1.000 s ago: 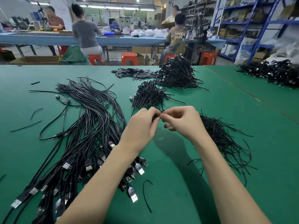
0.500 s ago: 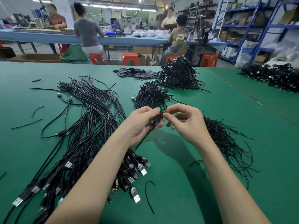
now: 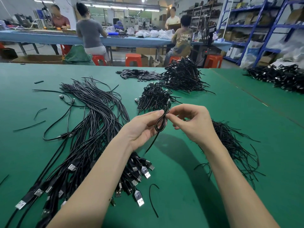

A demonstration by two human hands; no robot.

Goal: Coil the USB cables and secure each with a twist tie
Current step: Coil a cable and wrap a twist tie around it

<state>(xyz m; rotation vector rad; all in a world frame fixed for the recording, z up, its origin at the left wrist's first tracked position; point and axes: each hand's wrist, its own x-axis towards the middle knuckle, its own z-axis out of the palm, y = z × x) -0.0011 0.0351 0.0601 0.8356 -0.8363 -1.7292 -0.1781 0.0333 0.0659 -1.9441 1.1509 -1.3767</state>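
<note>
fingers [image 3: 157,114] of the left hand [image 3: 139,129] curl around a small loop of black usb cable [image 3: 160,125], pinching it near its crossing point so the loop holds its shape above the green table [image 3: 189,186]; the free tail of this cable hangs down from the loop toward the table

scanning from the left: loose twist ties [image 3: 29,127] lie scattered on the table's left area, apart from everything else. next comes the large bundle of uncoiled cables [image 3: 92,129], laid roughly parallel with the usb plugs [image 3: 141,171] fanned toward the person, which appears to keep single cables easy to draw out by the plug end. one stray tie [image 3: 152,199] lies just beyond the plugs

at centre, the right hand [image 3: 194,124] meets the left at the top of the loop; its thumb and forefinger pinch the cable where a connector end stands up, probably to lay the next turn or to close the coil. whether a tie is already in this grip cannot be determined

beyond the hands lie two piles of finished coils [image 3: 154,97], placed far enough off to leave the working area free. under and beside the right forearm sits the stock of twist ties [image 3: 233,145], near the hand that would be expected to pick them. a further pile [image 3: 283,76] rests at the far right
</note>
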